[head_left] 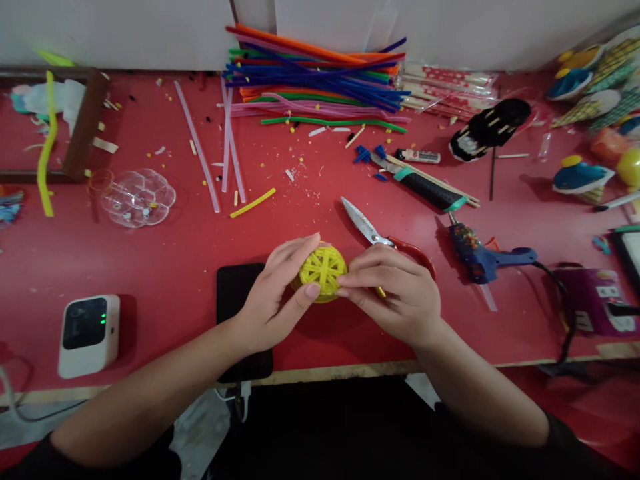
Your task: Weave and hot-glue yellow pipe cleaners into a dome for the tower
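Between both hands, above the red table, is a round yellow piece (324,267) with crossing strips like wheel spokes, apparently made of pipe cleaner. My left hand (283,293) wraps its far and left side, thumb on the near rim. On the right edge, the fingertips of my right hand (395,287) pinch the same piece; a short yellow end (381,292) shows under that hand. Red-handled scissors (367,223) lie just beyond my right hand, their handle partly hidden by it. Under my left wrist sits a black phone-like slab (240,287) with a white cable plugged in.
Pipe cleaners (320,73) are heaped at the back. A glue gun (480,253) and pliers (420,183) lie to the right, with small toy birds (583,177) beyond. A clear flower-shaped tray (140,197), glue sticks (197,147) and a white device (90,333) are leftward. Scraps litter the red table.
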The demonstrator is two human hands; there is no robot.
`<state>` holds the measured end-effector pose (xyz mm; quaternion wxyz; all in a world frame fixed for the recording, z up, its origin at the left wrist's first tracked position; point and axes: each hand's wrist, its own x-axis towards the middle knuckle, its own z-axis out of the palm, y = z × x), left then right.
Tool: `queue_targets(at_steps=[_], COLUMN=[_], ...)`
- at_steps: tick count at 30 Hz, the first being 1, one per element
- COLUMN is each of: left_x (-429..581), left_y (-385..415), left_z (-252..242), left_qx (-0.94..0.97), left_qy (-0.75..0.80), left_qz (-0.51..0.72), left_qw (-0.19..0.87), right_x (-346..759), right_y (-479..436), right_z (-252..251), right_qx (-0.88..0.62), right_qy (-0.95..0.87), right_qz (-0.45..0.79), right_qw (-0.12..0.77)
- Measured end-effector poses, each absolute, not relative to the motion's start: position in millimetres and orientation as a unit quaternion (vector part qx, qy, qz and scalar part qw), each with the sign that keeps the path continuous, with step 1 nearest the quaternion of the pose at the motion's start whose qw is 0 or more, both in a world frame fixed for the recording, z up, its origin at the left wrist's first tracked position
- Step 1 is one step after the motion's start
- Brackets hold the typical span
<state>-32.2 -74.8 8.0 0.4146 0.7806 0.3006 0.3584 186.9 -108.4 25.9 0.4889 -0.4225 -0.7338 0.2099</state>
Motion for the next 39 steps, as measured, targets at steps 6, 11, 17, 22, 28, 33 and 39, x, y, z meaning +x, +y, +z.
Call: queue_targets(at_steps=[6, 11, 17, 22, 28, 33, 39], left_x=[-31.3, -29.3, -27.3, -29.4, -29.0, -29.1, -29.0], left_y=[-74.4, -76.7, -79.1, -79.0, -80.5, -81.9, -80.0], left_z=[7.7, 4.7, 7.7, 11.6, 13.6, 13.4, 8.5], left_qx=[0.794, 0.787, 0.765, 0.776, 0.792, 0.791, 0.79], left_qy=[0.293, 0.302, 0.334, 0.352, 0.36, 0.352, 0.341], left_qz=[0.356, 0.37, 0.428, 0.427, 0.407, 0.416, 0.425], left_qw=[0.396, 0.39, 0.347, 0.303, 0.277, 0.279, 0.28], right_x=[186.4, 186.7, 185.5, 185.2, 187.8, 188.8, 187.1], right_y=[-108.8, -109.0, -109.3, -108.8, -108.0, -107.3, -107.7], right_z=[24.1, 24.7, 24.4, 25.5, 28.2, 28.3, 27.7], right_qx=[-0.428, -0.423, -0.428, -0.416, -0.415, -0.417, -0.423], right_qy=[-0.727, -0.736, -0.733, -0.741, -0.764, -0.777, -0.778], right_qz=[0.21, 0.2, 0.197, 0.193, 0.154, 0.123, 0.114], right_qw=[0.494, 0.49, 0.491, 0.491, 0.469, 0.455, 0.45])
